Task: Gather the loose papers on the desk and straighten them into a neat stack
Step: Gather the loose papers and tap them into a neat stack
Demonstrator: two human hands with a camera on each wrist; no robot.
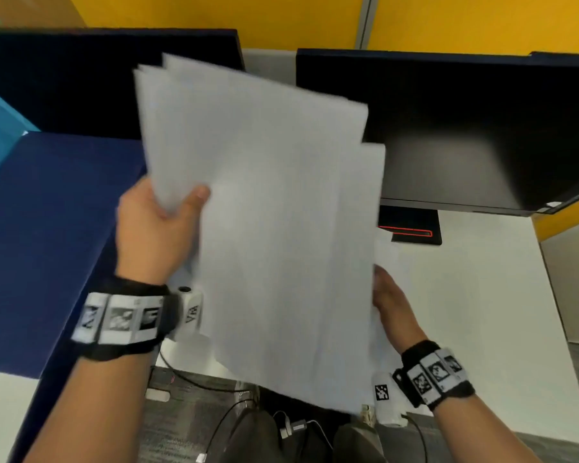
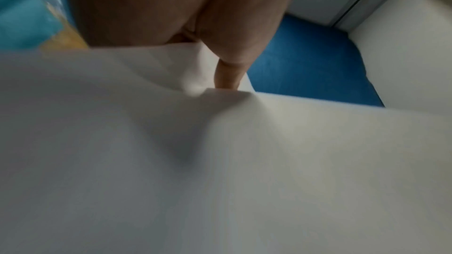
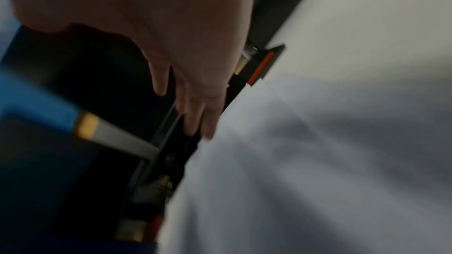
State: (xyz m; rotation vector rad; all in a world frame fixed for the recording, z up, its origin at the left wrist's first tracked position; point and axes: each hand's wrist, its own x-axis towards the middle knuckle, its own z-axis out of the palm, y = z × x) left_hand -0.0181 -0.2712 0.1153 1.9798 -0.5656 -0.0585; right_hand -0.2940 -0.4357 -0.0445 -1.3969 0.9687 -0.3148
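Papers (image 1: 274,212) are up off the desk (image 1: 482,269), held in the air in front of the monitor (image 1: 465,128). Sheets are fanned, not aligned: top corners stagger at upper left, and one sheet sticks out along the right edge.

Left hand (image 1: 154,228) grips the stack at its left edge, thumb on the front face, other fingers hidden behind the sheets. Left wrist view confirms it: the paper buckles where a finger (image 2: 228,74) presses into it.

Right hand (image 1: 393,302) is at the stack's lower right edge. Right wrist view shows its fingers (image 3: 195,111) straight and close together, lying along the paper edge. Blur is heavy, so I cannot tell whether they touch the sheets or the thumb pinches anything.

Another white sheet (image 1: 386,259) shows just past the right hand, low near the monitor stand (image 1: 411,228). Blue partition (image 1: 47,228) sits to the left.
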